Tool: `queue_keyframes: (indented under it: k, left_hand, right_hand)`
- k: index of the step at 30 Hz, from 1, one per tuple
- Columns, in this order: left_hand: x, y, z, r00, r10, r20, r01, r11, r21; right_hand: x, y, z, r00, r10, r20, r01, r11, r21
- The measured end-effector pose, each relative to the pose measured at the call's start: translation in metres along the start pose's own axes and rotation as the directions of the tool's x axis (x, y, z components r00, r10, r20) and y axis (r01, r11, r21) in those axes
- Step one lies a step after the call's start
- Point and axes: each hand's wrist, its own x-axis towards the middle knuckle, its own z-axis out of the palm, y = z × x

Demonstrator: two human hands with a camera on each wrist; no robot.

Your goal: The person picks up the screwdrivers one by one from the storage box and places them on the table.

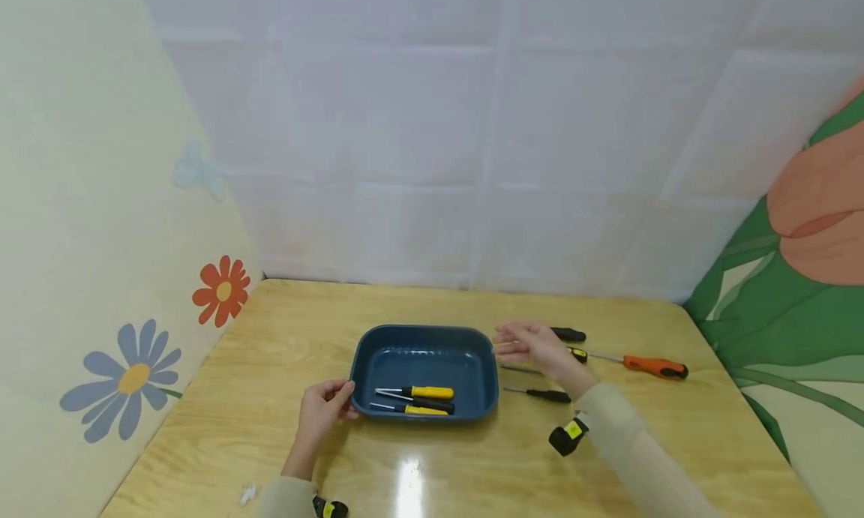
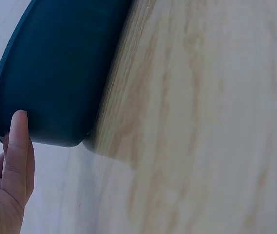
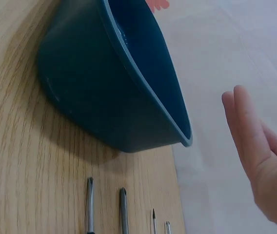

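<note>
Three screwdrivers (image 1: 432, 391) are lying in the blue tray (image 1: 425, 364) on the bench (image 1: 236, 398); the left hand (image 1: 321, 407) is pinching the tray's left side, the right hand (image 1: 538, 347) is hovering near its right end, fingers extended.

Wood-grain tabletop (image 1: 297, 308) carries a blue tray (image 1: 432, 360) near the middle, orange-handled screwdriver (image 1: 655, 366) and black-handled screwdrivers (image 1: 550, 395) to its right, small white scrap (image 1: 247, 494) front left.

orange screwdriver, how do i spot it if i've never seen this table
On the wooden table, look right of the blue tray, past the right hand. The orange screwdriver lies there, shank toward the tray. Its mostly orange handle sets it apart from the black handles.
</note>
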Motion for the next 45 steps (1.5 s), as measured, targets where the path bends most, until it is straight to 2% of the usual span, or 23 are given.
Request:
queue_keyframes:
  k: [5, 12, 26, 35, 40, 45]
  left_hand:
    - [0.0, -0.001, 0.0, 1.0, 0.007, -0.002, -0.007, 1.0, -0.013]
    - [0.006, 0.002, 0.001, 1.0, 0.016, -0.013, -0.016, 1.0, -0.011]
    - [0.008, 0.01, -0.001, 1.0, 0.003, -0.005, -0.002, 1.0, 0.013]
    - [0.009, 0.014, 0.0, 1.0, 0.002, -0.009, -0.002, 1.0, 0.0]
    - [0.008, 0.014, 0.001, 1.0, -0.003, -0.011, 0.003, 1.0, 0.006]
    - [0.007, 0.014, 0.001, 1.0, -0.004, -0.013, 0.004, 1.0, 0.001]
  right_hand:
    - [0.005, 0.003, 0.008, 0.999, 0.021, 0.025, -0.021, 1.0, 0.009]
    - [0.017, -0.002, 0.021, 0.996, 0.069, 0.06, -0.064, 0.995, -0.074]
    - [0.038, -0.008, 0.039, 0.983, 0.173, 0.065, -0.16, 0.972, -0.171]
    - [0.046, -0.006, 0.048, 0.97, 0.245, 0.008, -0.235, 0.942, -0.24]
    - [0.051, 0.001, 0.053, 0.957, 0.287, -0.037, -0.286, 0.914, -0.29]
    - [0.053, 0.005, 0.057, 0.947, 0.32, -0.016, -0.306, 0.888, -0.343]
